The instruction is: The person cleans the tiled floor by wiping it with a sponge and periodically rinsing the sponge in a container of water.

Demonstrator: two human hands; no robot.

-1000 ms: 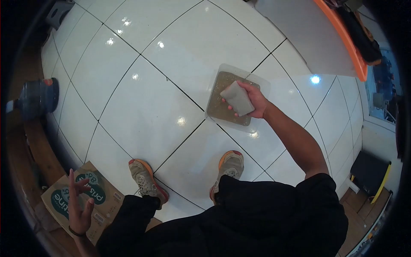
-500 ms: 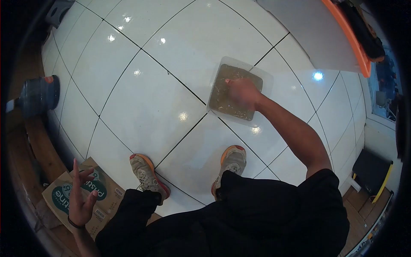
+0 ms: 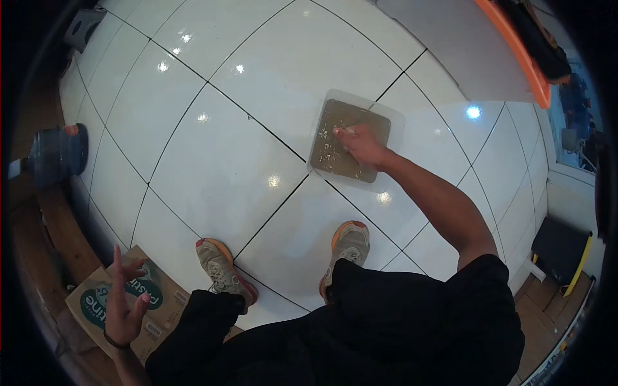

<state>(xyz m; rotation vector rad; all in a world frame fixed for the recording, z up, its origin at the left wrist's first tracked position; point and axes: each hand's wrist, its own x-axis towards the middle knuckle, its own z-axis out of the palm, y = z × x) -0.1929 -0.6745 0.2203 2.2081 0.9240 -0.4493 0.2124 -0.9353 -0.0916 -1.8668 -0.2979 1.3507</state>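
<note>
A clear, squarish plastic container stands on the tiled floor, holding murky brown liquid. Small pale bits lie on the liquid's surface, mostly toward the left side. Over the container is my right hand, its fingers drawn together in a pinch. Whatever the fingertips hold, if anything, is too small to make out. At the lower left my left hand is raised with fingers apart and nothing in it. Behind that hand sits a cardboard box with green printed labels.
My two shoes are planted on the white tiles just short of the container. A large blue water bottle lies at the left. An orange-edged white panel stands at the upper right, and a black-and-yellow item at the right.
My right hand has shifted slightly toward me and left over the container, and its blur is gone. More pale bits show on the liquid. My left hand stays spread.
</note>
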